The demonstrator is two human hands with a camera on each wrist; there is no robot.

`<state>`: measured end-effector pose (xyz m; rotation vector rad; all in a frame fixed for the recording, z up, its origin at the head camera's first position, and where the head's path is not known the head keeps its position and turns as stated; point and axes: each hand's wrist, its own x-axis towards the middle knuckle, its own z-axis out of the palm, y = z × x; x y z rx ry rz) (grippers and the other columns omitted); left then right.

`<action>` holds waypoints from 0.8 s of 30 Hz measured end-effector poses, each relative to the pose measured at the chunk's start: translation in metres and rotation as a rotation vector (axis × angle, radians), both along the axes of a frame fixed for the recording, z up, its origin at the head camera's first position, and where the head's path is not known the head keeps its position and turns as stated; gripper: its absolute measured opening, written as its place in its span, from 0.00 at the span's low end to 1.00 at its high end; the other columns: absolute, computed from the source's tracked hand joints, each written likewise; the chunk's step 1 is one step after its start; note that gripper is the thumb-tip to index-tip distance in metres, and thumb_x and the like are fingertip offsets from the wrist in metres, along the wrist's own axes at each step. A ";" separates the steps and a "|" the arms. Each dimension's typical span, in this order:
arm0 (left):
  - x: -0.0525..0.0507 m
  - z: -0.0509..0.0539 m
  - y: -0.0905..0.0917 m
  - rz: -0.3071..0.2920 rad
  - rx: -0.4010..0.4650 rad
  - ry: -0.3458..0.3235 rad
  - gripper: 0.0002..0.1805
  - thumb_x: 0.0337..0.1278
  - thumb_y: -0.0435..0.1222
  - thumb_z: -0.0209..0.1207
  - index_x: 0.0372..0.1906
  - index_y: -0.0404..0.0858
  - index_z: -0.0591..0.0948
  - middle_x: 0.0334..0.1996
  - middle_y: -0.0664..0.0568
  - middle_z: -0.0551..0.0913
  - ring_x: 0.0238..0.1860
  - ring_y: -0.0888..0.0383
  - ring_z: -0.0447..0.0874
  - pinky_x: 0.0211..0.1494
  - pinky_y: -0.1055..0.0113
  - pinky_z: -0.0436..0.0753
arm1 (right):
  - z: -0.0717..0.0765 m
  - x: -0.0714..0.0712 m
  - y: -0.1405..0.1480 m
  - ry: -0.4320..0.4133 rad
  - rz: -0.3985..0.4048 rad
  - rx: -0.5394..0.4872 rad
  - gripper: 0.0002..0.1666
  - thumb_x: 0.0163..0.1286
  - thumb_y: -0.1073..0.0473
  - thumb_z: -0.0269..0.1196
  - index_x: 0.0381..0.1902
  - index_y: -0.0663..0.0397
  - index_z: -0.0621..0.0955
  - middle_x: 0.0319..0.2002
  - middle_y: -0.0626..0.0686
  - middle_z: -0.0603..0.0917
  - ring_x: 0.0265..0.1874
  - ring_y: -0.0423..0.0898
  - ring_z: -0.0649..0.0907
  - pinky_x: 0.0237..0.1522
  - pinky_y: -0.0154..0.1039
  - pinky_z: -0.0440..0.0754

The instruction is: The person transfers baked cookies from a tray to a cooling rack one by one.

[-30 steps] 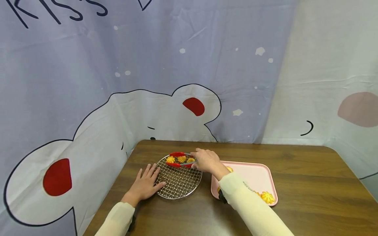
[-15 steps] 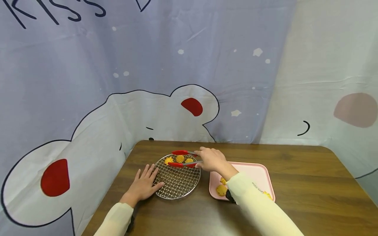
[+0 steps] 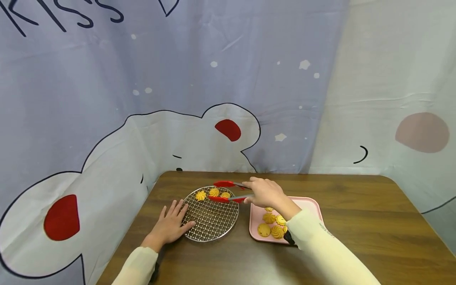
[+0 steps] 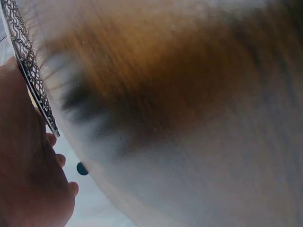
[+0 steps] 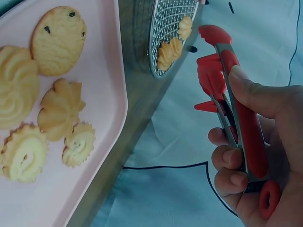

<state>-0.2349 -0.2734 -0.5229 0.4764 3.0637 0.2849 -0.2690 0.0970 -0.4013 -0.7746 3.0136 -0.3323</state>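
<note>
On the brown wood-grain table (image 3: pixel 356 213), the spread left hand (image 3: pixel 168 227) seemingly steadied a round metal-mesh rack (image 3: pixel 211 222); the right hand (image 3: pixel 265 192) gripped red-and-silver metal tongs (image 5: pixel 248 123).

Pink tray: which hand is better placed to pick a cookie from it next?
Likely the right hand: it holds the red tongs near the pink tray. The left hand, without a tool, is spread at the wire rack's edge, farther from the tray's cookies.

This is a cloth-screened indoor spot; whether home or studio, I cannot tell. A wooden table (image 3: pixel 360 221) extends beneath the left hand (image 3: pixel 169 225) and right hand (image 3: pixel 267 192), with cartoon-printed cloth (image 3: pixel 228 85) hanging beyond them.
</note>
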 end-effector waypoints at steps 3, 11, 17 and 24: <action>0.001 0.000 0.000 -0.002 0.004 -0.001 0.46 0.72 0.64 0.46 0.79 0.35 0.60 0.79 0.36 0.53 0.80 0.34 0.45 0.76 0.31 0.42 | 0.001 0.004 0.004 0.000 0.003 0.000 0.37 0.62 0.42 0.73 0.67 0.43 0.80 0.46 0.48 0.82 0.30 0.47 0.81 0.31 0.45 0.79; 0.004 0.009 0.005 0.003 0.027 -0.004 0.44 0.72 0.60 0.50 0.77 0.32 0.63 0.78 0.34 0.55 0.79 0.32 0.47 0.75 0.30 0.43 | 0.006 0.013 0.020 -0.005 -0.011 -0.028 0.37 0.62 0.42 0.73 0.68 0.43 0.80 0.48 0.47 0.82 0.31 0.45 0.81 0.31 0.44 0.79; 0.004 0.011 0.005 0.007 0.003 -0.010 0.43 0.73 0.60 0.49 0.78 0.33 0.62 0.79 0.35 0.53 0.79 0.33 0.46 0.75 0.30 0.43 | 0.005 0.019 0.036 0.002 -0.036 -0.041 0.38 0.61 0.42 0.74 0.67 0.45 0.80 0.48 0.47 0.83 0.28 0.43 0.78 0.26 0.41 0.75; 0.003 0.008 0.004 0.000 0.000 -0.008 0.44 0.72 0.61 0.49 0.78 0.33 0.62 0.79 0.35 0.53 0.79 0.33 0.46 0.75 0.30 0.43 | 0.004 0.024 0.053 0.011 -0.052 -0.049 0.38 0.60 0.42 0.75 0.67 0.45 0.80 0.47 0.47 0.83 0.27 0.43 0.78 0.27 0.43 0.76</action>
